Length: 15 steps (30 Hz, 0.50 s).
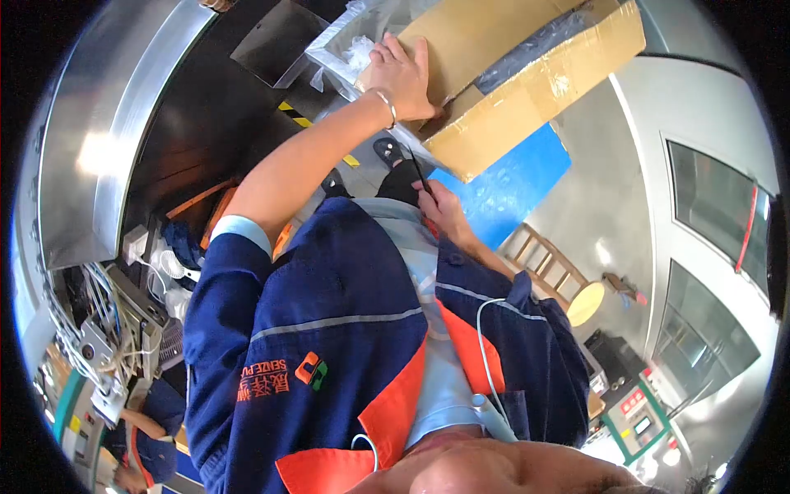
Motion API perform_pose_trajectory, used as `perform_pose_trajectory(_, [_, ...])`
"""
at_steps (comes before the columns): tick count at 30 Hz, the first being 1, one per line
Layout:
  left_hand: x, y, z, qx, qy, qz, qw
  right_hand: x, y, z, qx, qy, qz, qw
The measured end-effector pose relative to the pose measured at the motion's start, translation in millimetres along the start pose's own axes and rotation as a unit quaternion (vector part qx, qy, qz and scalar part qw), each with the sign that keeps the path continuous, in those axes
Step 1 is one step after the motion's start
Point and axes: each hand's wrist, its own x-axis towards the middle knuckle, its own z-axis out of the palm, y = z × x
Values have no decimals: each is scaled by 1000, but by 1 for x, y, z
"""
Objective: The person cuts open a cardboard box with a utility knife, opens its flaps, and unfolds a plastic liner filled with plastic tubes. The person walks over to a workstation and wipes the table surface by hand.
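My left hand [401, 80], with a bracelet at the wrist, lies with fingers spread against a brown cardboard box [502, 123] and the clear plastic [360, 54] beside it. Dark grey material [535, 51] shows in a long gap between the cardboard panels. Clear tape covers parts of the cardboard. Nearer my body, my right hand [444, 207] is closed around a thin, dark, pointed tool [420, 170], whose tip points toward the near edge of the box. The exact kind of tool is too small to make out.
Below the box a blue panel [514, 177] shows above the grey floor. A wooden stool [553, 267] stands to the right. At left are a metal-edged dark work surface [197, 107] and tangled cables [86, 313]. Another person [156, 420] is at lower left.
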Motion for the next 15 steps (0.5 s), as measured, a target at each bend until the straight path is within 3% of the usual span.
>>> perform_pose_trajectory(2, [2,3,-5,21,-28,3,999,-1,2,33,67,60,72,993])
perform_pose_trajectory(6, [0,5,-13,66,-57,28,996,13,11,91,114,244,6,963])
perform_pose_trajectory(7, [2,5,-9,75,-51,30,995,18,16,103,148,254,47,955])
perform_pose_trajectory(15, [5,0,1,32,-35,46,998,38,13,134,230,328,14,916])
